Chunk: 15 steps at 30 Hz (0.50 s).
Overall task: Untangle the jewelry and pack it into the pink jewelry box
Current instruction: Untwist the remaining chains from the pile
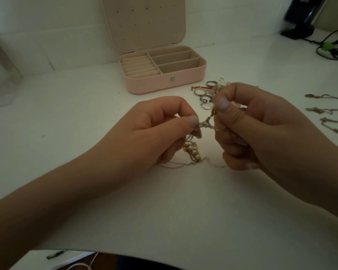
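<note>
At the centre of the frame the left hand (160,129) pinches a knot of tangled chains (207,121) between curled thumb and forefinger, and the right hand (261,127) grips the same tangle with its fingers (222,104) closed tight, a pearl strand (192,151) dangling below to the white counter (174,207). Above centre the pink jewelry box (164,82) stands open, its compartments apparently bare though the light is dim, with rings (205,94) just right of it. Three chains (324,110) lie at the right edge, and dark cables (332,47) coil in the upper right.
</note>
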{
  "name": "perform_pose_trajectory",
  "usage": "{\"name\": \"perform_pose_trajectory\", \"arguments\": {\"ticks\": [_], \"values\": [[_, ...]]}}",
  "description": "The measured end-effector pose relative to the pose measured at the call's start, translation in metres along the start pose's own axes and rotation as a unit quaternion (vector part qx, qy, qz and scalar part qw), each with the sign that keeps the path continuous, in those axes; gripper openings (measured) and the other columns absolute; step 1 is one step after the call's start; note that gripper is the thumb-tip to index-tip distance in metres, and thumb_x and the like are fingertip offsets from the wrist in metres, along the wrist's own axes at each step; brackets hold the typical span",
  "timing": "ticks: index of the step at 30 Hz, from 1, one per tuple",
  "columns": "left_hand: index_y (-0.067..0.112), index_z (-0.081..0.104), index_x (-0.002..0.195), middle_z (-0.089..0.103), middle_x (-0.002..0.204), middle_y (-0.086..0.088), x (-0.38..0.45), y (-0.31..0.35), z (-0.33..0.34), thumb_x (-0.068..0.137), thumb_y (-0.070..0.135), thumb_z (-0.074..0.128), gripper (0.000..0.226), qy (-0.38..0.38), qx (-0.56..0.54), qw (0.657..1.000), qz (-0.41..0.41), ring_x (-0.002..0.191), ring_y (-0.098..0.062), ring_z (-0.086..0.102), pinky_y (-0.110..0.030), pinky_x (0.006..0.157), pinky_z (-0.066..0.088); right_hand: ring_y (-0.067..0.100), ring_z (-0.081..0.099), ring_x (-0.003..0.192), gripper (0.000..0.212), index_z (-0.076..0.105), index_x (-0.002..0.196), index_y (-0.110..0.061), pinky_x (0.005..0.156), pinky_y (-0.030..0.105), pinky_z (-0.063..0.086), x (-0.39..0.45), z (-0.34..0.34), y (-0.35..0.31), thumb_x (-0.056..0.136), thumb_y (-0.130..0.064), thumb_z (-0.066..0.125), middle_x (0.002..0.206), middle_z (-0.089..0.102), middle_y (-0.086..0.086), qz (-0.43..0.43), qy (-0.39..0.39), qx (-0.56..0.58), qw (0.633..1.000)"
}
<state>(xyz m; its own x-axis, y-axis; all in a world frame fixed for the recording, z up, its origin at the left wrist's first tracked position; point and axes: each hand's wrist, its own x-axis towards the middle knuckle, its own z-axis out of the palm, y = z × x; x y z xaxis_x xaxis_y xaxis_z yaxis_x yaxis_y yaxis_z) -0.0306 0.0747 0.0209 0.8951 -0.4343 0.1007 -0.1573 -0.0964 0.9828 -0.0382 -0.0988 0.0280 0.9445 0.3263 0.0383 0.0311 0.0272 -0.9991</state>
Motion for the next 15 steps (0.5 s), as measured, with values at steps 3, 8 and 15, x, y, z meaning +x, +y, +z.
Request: {"name": "perform_pose_trajectory", "arguments": {"ticks": [3, 8, 15], "values": [[0.02, 0.067, 0.067, 0.036, 0.043, 0.009, -0.0007, 0.0004, 0.0002, 0.083, 0.021, 0.052, 0.022, -0.018, -0.018, 1.0, 0.004, 0.039, -0.004, 0.028, -0.011, 0.038, 0.025, 0.006, 0.025, 0.04, 0.018, 0.05, 0.076, -0.014, 0.035, 0.017, 0.022, -0.0016, -0.0012, -0.0019, 0.077, -0.032, 0.054, 0.048, 0.035, -0.006, 0.021, -0.006, 0.002, 1.0], [0.023, 0.072, 0.071, 0.035, 0.05, 0.004, -0.002, 0.0024, -0.0024, 0.08, 0.024, 0.057, 0.018, -0.033, -0.012, 0.999, 0.005, 0.042, -0.006, 0.027, -0.014, 0.039, 0.023, 0.007, 0.022, 0.039, 0.02, 0.052, 0.07, -0.016, 0.035, 0.017, 0.019, -0.0018, -0.0022, -0.0044, 0.074, -0.035, 0.057, 0.047, 0.03, -0.005, 0.028, -0.008, -0.008, 1.0], [0.028, 0.069, 0.071, 0.038, 0.046, 0.008, -0.0051, 0.0012, -0.0046, 0.073, 0.024, 0.074, 0.006, -0.035, 0.04, 0.998, 0.037, 0.042, -0.007, 0.026, -0.012, 0.042, 0.026, 0.008, 0.019, 0.039, 0.017, 0.055, 0.072, -0.017, 0.035, 0.018, 0.017, -0.0028, -0.0025, -0.0056, 0.076, -0.034, 0.058, 0.046, 0.028, -0.004, 0.041, -0.026, -0.014, 0.999]]}}
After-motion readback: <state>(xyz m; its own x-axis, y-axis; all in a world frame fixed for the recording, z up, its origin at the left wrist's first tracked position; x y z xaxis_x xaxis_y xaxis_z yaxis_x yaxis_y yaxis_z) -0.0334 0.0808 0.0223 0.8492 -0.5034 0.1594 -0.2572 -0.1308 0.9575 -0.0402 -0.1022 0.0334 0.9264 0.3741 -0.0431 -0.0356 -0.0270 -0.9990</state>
